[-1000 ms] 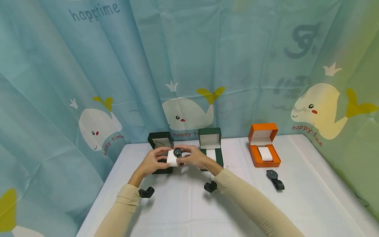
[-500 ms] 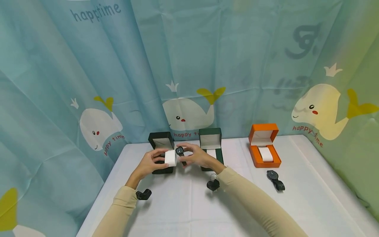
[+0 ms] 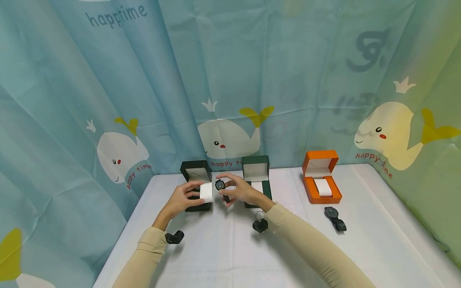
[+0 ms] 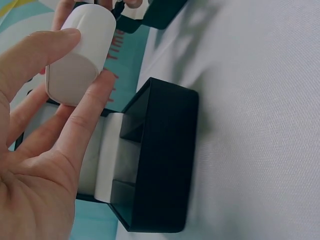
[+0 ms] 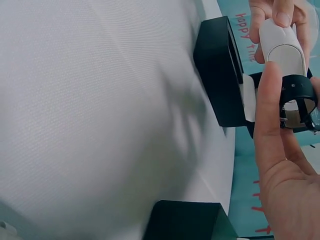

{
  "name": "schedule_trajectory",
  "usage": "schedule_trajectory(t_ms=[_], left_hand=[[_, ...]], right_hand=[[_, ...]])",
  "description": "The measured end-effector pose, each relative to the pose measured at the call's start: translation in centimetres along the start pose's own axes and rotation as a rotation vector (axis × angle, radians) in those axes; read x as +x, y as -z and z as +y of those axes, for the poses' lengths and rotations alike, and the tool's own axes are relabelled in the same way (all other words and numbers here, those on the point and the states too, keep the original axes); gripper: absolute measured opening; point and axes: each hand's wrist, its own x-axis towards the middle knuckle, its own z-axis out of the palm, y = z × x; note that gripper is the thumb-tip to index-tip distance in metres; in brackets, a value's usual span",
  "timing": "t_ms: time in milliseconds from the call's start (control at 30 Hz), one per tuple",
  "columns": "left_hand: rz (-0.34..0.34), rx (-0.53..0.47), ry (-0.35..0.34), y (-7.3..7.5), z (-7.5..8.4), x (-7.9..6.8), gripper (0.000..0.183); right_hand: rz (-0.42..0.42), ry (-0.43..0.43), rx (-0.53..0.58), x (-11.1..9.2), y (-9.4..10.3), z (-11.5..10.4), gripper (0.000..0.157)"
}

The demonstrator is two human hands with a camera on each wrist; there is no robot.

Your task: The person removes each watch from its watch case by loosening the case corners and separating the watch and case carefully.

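Note:
My left hand (image 3: 181,197) holds a white watch cushion (image 3: 207,193) by its sides, thumb against fingers. Just to its right, my right hand (image 3: 243,191) pinches a wristwatch (image 3: 220,185) with a black strap and dark dial. In the right wrist view the watch strap (image 5: 297,87) forms a loop close to the end of the cushion (image 5: 280,37); the two seem apart. Behind the left hand stands a black watch box (image 4: 170,160) with its lid raised and its compartment uncovered. A green watch box (image 3: 266,188) with a white cushion inside stands behind the right hand.
An orange watch box (image 3: 309,192) holding a white cushion stands open at the right. In front of it lies another black wristwatch (image 3: 332,214). A small round pale object (image 3: 259,215), partly hidden, lies by my right wrist. A whale-print curtain (image 3: 230,80) hangs behind the table.
The watch has come off the cushion and shifted a little right in my right hand. My left hand has drawn slightly left with the cushion.

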Motion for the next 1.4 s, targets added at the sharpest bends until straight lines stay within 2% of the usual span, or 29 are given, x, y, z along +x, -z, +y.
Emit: schedule_trajectory(t_ms=[467,967,1167,1400], left_hand=[[0.01,0.011,0.029,0.0,-0.3,-0.1,0.063],[0.001,0.01,0.008,0.2,0.2,0.3,0.063],[0.0,0.02,0.023,0.5,-0.1,0.1,0.064],[0.005,0.015,0.043,0.7,-0.4,0.0,0.065]], right_hand=[[0.027,-0.012,-0.029,-0.2,-0.2,0.5,0.043],[0.054,-0.077,0.071,-0.2,-0.1,-1.0,0.059],[0.061,-0.077,0.01,-0.3,-0.2,-1.3,0.061],[0.131,-0.077,-0.118,-0.5,-0.5,-1.3,0.061]])
